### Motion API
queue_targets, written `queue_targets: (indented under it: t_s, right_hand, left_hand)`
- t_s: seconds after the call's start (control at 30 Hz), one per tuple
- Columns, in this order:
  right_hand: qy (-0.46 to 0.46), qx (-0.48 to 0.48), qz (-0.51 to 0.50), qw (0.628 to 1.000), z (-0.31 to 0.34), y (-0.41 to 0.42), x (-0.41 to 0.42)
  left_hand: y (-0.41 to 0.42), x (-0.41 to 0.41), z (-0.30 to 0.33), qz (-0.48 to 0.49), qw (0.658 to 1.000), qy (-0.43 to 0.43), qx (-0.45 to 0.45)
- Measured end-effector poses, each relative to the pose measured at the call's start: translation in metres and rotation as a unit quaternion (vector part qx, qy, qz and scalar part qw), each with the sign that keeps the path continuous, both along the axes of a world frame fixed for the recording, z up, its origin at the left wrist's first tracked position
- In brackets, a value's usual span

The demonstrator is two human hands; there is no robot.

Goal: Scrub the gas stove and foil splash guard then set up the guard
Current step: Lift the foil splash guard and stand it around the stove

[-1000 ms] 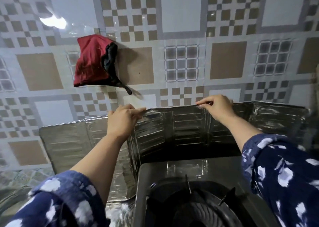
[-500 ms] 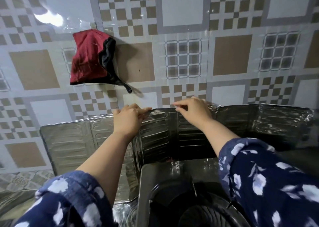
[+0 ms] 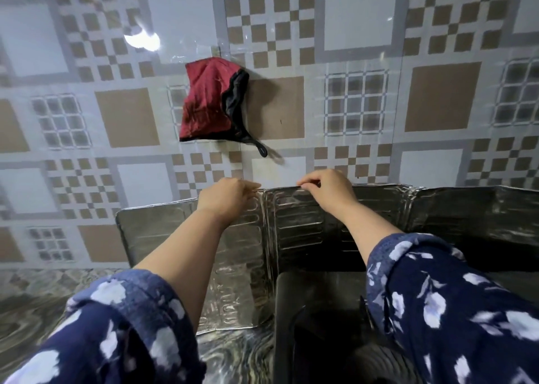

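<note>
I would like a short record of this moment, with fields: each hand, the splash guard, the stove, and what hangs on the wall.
left hand: pinches the top edge of the foil splash guard, just left of a fold
right hand: pinches the same top edge, right of that fold
foil splash guard: upright, folded in panels, behind and to the left of the gas stove
gas stove: dark, partly hidden by the right sleeve
wall: patterned tiles; a red and black cloth hangs above the hands
</note>
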State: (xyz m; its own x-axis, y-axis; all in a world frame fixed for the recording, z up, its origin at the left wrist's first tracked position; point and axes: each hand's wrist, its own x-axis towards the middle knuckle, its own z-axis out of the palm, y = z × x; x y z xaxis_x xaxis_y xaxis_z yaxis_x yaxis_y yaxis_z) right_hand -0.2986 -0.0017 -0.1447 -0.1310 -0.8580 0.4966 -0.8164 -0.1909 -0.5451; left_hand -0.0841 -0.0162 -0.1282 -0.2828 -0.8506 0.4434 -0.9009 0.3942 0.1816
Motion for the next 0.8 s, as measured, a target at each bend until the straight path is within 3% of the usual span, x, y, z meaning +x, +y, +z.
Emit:
queue_targets:
  t_s: [0.3, 0.5, 0.63, 0.8]
  right_hand:
    - [0.018, 0.016, -0.049, 0.998, 0.011, 0.001, 0.002]
    - [0.032, 0.062, -0.033, 0.997, 0.018, -0.002, 0.008]
    - [0.04, 0.025, -0.002, 0.999, 0.008, -0.003, 0.024]
    - [0.021, 0.014, -0.008, 1.0, 0.003, -0.005, 0.032]
  left_hand:
    - [0.017, 0.013, 0.021, -0.051, 0.998, -0.006, 0.029]
    - [0.02, 0.009, 0.028, -0.059, 0.996, 0.012, 0.072]
    - [0.021, 0.008, 0.024, -0.062, 0.994, 0.027, 0.087]
    - [0.027, 0.016, 0.03, -0.053, 0.992, -0.03, 0.113]
